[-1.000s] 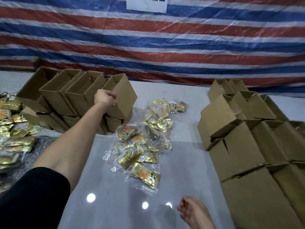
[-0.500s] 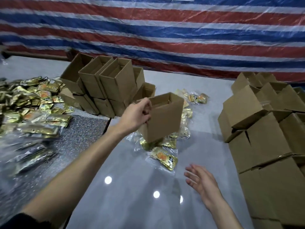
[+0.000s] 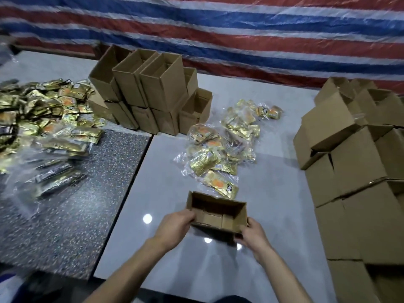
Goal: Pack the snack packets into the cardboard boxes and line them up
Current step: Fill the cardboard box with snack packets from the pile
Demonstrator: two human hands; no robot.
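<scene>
Holding the box (image 3: pixel 215 209) by its near rim, we have one hand on each side. The left hand (image 3: pixel 175 226) curls over the left near edge, and the right hand (image 3: pixel 253 235) clamps the right near corner. The box faces mouth-up over the table (image 3: pixel 273 215), just in front of the packets (image 3: pixel 218 154). We cannot tell whether its base rests on the surface. Only the folded bottom flaps show inside, so no packet is loaded yet.

Step in hand, as we judge it: positioning an empty box for filling. The next move calls for:
- setting the box flat and steadying it with one hand;
- freeing the other hand to reach forward to the packets.

Materials and shapes:
- Box: plain brown card, rectangular and thin-walled. We expect it to flex under a hard squeeze.
- Packets: flat gold foil pouches with orange print, loosely wrapped in crinkled clear film. They are likely to be slippery.
- Table: glossy pale grey, reflecting lamp spots.

More open boxes stand in a stack (image 3: pixel 148 97) behind the packets.
</scene>
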